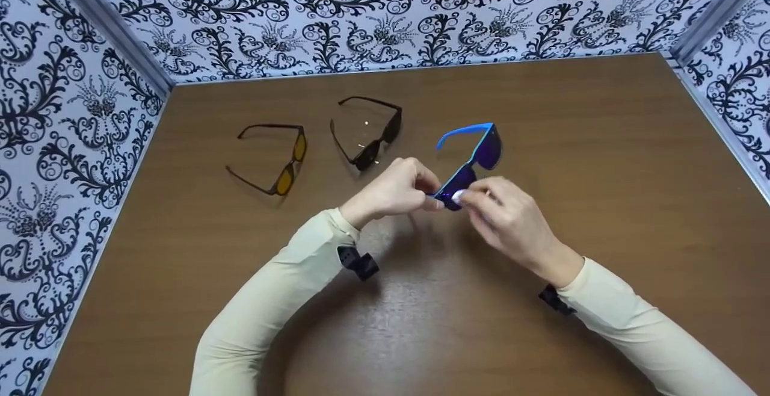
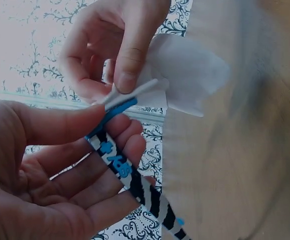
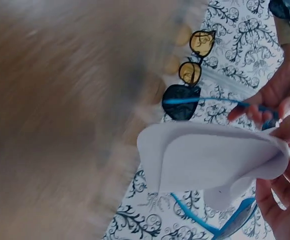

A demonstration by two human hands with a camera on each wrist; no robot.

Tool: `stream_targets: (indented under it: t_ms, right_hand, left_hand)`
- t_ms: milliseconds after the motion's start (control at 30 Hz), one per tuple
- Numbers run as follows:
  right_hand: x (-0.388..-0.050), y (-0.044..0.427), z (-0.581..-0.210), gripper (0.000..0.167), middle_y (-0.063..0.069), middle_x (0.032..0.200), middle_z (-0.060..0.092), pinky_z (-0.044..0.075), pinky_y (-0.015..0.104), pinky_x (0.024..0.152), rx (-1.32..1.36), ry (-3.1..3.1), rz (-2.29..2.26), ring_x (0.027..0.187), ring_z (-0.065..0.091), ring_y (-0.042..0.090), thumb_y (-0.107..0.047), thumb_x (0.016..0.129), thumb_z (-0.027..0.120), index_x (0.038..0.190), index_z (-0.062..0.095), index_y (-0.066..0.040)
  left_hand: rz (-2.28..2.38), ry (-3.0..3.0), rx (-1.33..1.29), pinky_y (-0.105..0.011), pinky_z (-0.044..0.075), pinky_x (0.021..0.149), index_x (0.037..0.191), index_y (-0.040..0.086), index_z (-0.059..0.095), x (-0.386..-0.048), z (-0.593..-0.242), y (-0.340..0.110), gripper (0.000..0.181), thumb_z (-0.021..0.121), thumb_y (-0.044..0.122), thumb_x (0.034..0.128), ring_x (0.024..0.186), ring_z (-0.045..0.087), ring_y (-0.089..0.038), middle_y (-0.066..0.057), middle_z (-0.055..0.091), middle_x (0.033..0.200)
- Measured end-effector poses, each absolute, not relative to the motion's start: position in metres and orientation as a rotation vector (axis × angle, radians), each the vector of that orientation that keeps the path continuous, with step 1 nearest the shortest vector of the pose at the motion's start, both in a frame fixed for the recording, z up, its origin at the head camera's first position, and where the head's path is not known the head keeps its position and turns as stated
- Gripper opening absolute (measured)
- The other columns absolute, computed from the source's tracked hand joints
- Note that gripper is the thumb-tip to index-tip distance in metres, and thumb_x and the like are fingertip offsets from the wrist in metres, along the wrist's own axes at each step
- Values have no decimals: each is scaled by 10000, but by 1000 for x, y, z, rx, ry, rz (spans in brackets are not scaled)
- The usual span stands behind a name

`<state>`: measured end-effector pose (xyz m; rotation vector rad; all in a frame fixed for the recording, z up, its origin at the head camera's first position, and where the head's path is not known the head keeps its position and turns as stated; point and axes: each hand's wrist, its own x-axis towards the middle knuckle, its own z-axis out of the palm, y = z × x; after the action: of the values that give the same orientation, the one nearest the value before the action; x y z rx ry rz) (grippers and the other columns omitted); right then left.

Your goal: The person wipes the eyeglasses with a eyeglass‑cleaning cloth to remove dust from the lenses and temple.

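Blue-framed sunglasses (image 1: 488, 149) with dark purple lenses are held up over the table, one arm unfolded at the back. My left hand (image 1: 400, 188) pinches them at the near corner by the hinge. Close by in the left wrist view, their zebra-striped temple arm (image 2: 154, 202) runs down past the fingers. Between thumb and fingers my right hand (image 1: 511, 221) holds a white cloth (image 3: 199, 157) against the near lens. The cloth hangs folded in the right wrist view and hides part of the glasses. In the head view only a scrap of it shows.
Black sunglasses (image 1: 391, 126) lie with arms unfolded beyond the left hand. Farther left are dark-framed glasses with yellow lenses (image 1: 284, 179). Patterned panels (image 1: 385, 17) stand behind and on both sides of the brown wooden table (image 1: 601, 143).
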<state>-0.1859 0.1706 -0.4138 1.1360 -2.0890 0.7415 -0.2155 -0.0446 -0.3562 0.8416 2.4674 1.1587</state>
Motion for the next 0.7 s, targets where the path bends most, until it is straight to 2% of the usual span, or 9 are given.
stream_targets:
  t_ms: [200, 533, 633, 700]
  right_hand:
    - [-191, 170, -408, 180, 151, 960, 590, 486, 338, 731, 1000, -2037, 814, 838, 583, 269, -130, 971, 563, 1038, 639, 19]
    - [-185, 161, -412, 158, 155, 946, 605, 504, 391, 686, 1232, -2034, 662, 795, 589, 284, -66, 973, 512, 1012, 641, 17]
    - [-186, 169, -414, 147, 158, 941, 606, 507, 394, 685, 1215, -2075, 661, 787, 593, 285, -56, 964, 522, 1010, 643, 14]
    - [-189, 175, -414, 106, 157, 929, 607, 513, 379, 681, 1158, -2087, 702, 776, 598, 278, -24, 927, 584, 999, 653, 15]
  left_hand:
    - [1078, 2450, 919, -205, 379, 592, 803, 28, 751, -214, -354, -43, 38, 718, 47, 794, 595, 476, -43, 10, 668, 691]
    - [1129, 2507, 880, -207, 348, 561, 783, 46, 742, -215, -355, -45, 32, 711, 46, 791, 572, 446, -48, 67, 593, 628]
    - [1140, 2510, 863, -213, 355, 577, 794, 33, 743, -215, -354, -48, 33, 718, 55, 793, 590, 451, -60, 45, 611, 648]
    - [1148, 2501, 855, -214, 368, 588, 813, 23, 747, -215, -354, -50, 47, 720, 56, 795, 601, 464, -65, 26, 636, 671]
